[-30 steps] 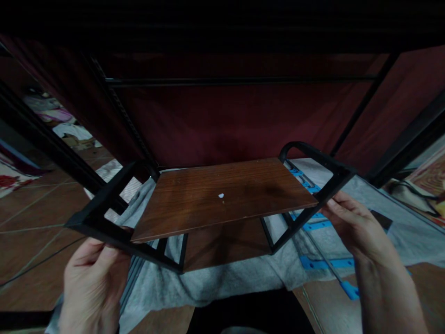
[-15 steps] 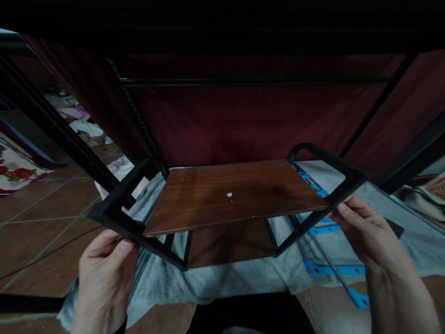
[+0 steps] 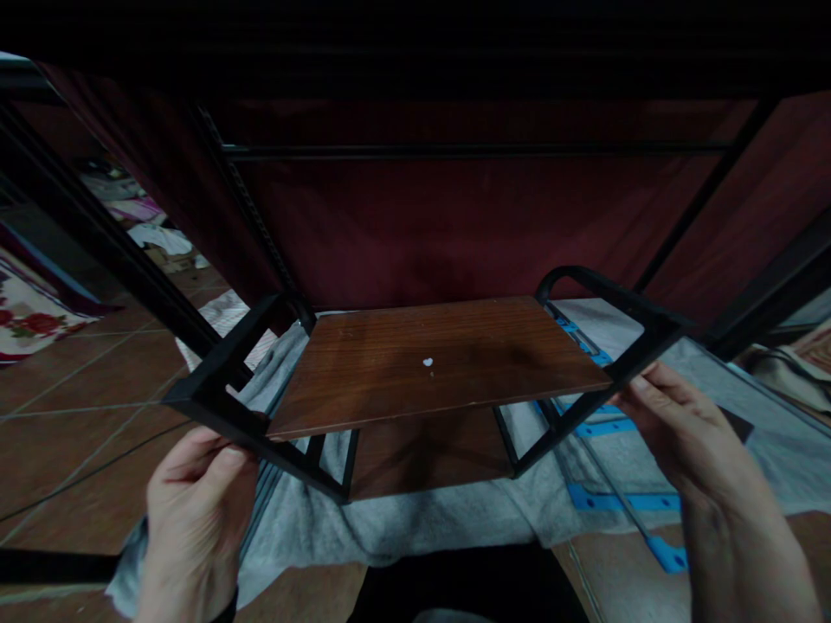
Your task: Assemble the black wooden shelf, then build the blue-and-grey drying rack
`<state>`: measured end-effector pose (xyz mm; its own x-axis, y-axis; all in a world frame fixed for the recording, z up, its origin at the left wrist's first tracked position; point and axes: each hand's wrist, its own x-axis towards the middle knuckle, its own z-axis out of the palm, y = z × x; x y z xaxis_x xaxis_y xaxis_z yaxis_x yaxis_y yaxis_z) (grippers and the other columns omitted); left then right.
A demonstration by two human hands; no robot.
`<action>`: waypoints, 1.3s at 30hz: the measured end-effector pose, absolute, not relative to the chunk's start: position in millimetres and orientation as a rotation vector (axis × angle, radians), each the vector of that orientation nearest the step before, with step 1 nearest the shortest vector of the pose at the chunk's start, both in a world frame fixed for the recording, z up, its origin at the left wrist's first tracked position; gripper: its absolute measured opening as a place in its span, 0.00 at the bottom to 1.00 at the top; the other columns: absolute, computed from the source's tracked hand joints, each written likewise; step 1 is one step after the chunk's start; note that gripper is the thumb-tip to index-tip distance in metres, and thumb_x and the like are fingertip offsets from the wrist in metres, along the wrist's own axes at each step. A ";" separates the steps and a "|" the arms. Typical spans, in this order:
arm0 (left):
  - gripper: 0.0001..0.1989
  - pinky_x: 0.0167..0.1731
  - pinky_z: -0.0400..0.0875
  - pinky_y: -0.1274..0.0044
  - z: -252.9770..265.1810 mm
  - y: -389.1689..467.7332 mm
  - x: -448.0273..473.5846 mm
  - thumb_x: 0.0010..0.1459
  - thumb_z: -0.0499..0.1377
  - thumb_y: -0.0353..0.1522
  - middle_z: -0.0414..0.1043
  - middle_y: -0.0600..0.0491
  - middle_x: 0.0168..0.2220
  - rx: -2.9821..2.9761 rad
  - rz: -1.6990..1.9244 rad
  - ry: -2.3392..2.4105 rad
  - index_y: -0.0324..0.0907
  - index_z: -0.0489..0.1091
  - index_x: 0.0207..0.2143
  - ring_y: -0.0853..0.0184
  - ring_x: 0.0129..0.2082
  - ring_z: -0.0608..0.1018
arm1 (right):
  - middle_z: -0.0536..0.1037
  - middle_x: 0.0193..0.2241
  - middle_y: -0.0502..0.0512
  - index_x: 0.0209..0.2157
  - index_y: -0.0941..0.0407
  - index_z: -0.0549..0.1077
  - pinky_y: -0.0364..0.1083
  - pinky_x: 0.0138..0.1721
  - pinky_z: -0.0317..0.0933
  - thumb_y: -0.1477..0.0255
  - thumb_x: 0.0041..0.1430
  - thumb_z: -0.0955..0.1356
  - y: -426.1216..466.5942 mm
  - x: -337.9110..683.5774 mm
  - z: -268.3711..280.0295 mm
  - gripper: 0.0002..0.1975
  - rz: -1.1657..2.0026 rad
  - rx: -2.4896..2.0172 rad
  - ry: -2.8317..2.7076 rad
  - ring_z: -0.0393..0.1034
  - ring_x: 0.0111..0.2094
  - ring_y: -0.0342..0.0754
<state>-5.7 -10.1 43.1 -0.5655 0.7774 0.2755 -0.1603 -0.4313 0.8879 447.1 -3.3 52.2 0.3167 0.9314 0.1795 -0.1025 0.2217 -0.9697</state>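
Note:
In front of me stands a small two-tier shelf rack with black side frames and a brown wood-grain top board [image 3: 415, 346]. A small white mark shows near the board's middle. My left hand [image 3: 198, 506] is closed on the left side frame [image 3: 240, 424], thumb at its outer edge. On the other side, my right hand [image 3: 681, 424] grips the right side frame [image 3: 584, 407] close to the board's front corner. The lower board [image 3: 428, 454] lies partly hidden beneath the top one.
A grey cloth [image 3: 415, 523] spreads under the rack over the tiled floor [image 3: 84, 450]. Blue-ended metal parts [image 3: 623, 502] lie on it at right. A dark red curtain [image 3: 428, 234] hangs behind, and a black frame bar [image 3: 480, 152] crosses it. Piled fabrics [image 3: 159, 238] sit at far left.

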 end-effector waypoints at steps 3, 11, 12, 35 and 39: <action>0.22 0.33 0.77 0.79 45.0 -10.5 -2.5 0.30 0.80 0.38 0.79 0.57 0.28 0.911 2.045 1.162 0.43 0.79 0.29 0.72 0.27 0.75 | 0.73 0.29 0.50 0.33 0.49 0.79 0.40 0.37 0.65 0.63 0.52 0.77 -3.8 447.5 51.6 0.08 0.882 -1.087 -0.964 0.67 0.32 0.45; 0.19 0.36 0.76 0.77 39.7 -8.7 -7.4 0.29 0.78 0.32 0.78 0.58 0.27 0.896 2.083 1.226 0.43 0.78 0.28 0.70 0.28 0.77 | 0.73 0.28 0.50 0.34 0.48 0.80 0.43 0.37 0.64 0.62 0.52 0.76 -1.8 452.8 50.1 0.08 0.894 -1.118 -1.009 0.66 0.32 0.47; 0.19 0.36 0.76 0.77 39.9 -9.6 -7.0 0.30 0.78 0.32 0.78 0.58 0.27 0.908 2.090 1.237 0.43 0.78 0.28 0.70 0.29 0.77 | 0.73 0.28 0.51 0.33 0.48 0.80 0.43 0.37 0.64 0.62 0.52 0.77 -1.9 453.4 49.5 0.08 0.893 -1.124 -1.005 0.66 0.32 0.47; 0.15 0.38 0.78 0.78 37.0 -14.6 -8.2 0.37 0.76 0.31 0.81 0.56 0.31 1.091 2.067 1.274 0.43 0.80 0.31 0.68 0.32 0.80 | 0.77 0.34 0.51 0.39 0.50 0.81 0.39 0.39 0.67 0.63 0.49 0.77 -0.1 457.9 48.3 0.14 0.949 -1.146 -0.975 0.70 0.36 0.46; 0.15 0.38 0.79 0.77 32.2 -11.7 -9.5 0.37 0.76 0.35 0.80 0.56 0.31 1.071 2.090 1.288 0.45 0.80 0.31 0.68 0.32 0.80 | 0.76 0.32 0.49 0.38 0.51 0.80 0.36 0.37 0.67 0.63 0.48 0.78 0.3 459.6 47.3 0.14 0.937 -1.144 -0.980 0.68 0.33 0.44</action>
<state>-9.5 -11.7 32.2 -0.5918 0.7128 0.3765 0.0161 -0.4565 0.8896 459.6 0.3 47.3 0.2983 0.9453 0.1318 -0.0893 0.1651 -0.9822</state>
